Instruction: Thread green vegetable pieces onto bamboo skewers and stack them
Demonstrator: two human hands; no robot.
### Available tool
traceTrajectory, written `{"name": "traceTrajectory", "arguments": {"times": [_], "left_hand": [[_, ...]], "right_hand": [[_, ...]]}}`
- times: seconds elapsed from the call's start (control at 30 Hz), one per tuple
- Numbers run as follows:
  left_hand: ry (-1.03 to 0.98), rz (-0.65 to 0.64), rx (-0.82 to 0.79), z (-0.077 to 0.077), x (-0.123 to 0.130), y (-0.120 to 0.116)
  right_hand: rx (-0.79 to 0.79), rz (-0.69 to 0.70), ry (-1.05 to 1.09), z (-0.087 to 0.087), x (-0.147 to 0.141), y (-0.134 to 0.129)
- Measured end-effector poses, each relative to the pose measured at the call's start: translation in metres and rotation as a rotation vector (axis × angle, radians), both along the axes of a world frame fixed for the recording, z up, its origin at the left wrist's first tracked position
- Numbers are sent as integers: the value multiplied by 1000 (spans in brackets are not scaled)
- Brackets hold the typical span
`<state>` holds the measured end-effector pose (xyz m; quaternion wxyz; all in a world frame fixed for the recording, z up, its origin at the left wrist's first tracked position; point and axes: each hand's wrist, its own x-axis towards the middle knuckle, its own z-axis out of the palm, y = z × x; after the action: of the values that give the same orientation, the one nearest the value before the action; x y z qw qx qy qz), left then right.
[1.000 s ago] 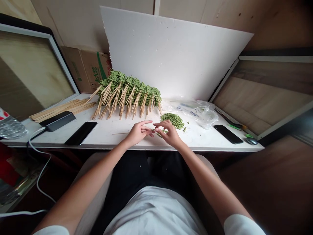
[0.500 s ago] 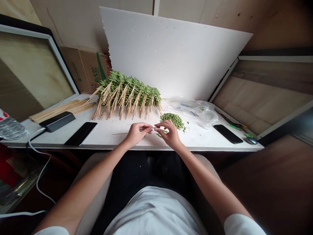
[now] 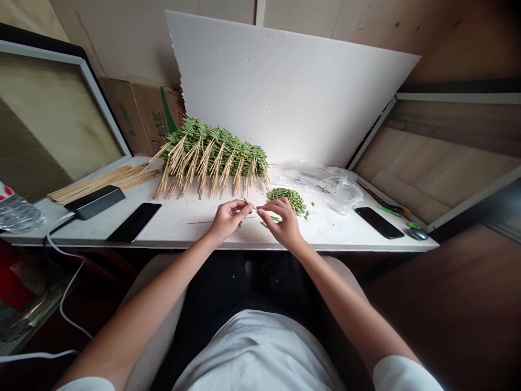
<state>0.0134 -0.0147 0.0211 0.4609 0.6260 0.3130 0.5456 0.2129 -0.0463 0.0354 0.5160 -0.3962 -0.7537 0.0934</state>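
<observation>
Between my two hands, near the table's front edge, is a small green bean piece (image 3: 249,203). My left hand (image 3: 230,218) pinches it with thumb and forefinger. Closed fingertips of my right hand (image 3: 280,218) meet its other end. A thin wooden stick (image 3: 199,222) lies on the table, running beneath my left hand. Just behind my right hand sits a pile of cut green pieces (image 3: 290,199), and a few loose ones lie under that hand. Farther back, a big stack of green skewers (image 3: 220,144) has its bare stick ends pointing toward me.
Bare sticks (image 3: 106,182), a black box (image 3: 95,202) and a phone (image 3: 134,222) lie on the left. A clear plastic bag (image 3: 337,190), another phone (image 3: 380,223) and a mouse (image 3: 418,234) are on the right. A white board (image 3: 285,92) stands behind.
The green piece has tilted upward at my left fingertips, and my left fingers have shifted slightly. My right hand has hardly moved.
</observation>
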Motion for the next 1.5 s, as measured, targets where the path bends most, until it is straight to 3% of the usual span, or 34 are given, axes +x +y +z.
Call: {"name": "traceTrajectory", "arguments": {"times": [0.13,0.4,0.5,0.63,0.83,0.97,1.13,1.33,1.5], "left_hand": [[-7,-53,-26,4,0,-4],[-43,-141,-110,5,1,-7],[-75,-114,-106,2,2,-6],[-91,-69,-109,-1,2,-1],[90,-173,-24,2,-1,-3],[207,-159,70,5,0,-7],[203,-150,56,4,0,-7],[252,-84,195,3,0,-8],[177,-181,252,3,0,-9]], "right_hand": [[-19,45,25,1,5,2],[174,19,11,-4,3,4],[214,-33,-42,-5,1,3],[244,-2,-116,-6,1,4],[229,16,-207,1,11,7],[250,55,-232,1,16,10],[273,6,-152,-1,16,9],[99,108,3,-5,6,5],[-246,373,305,-11,-2,7]]}}
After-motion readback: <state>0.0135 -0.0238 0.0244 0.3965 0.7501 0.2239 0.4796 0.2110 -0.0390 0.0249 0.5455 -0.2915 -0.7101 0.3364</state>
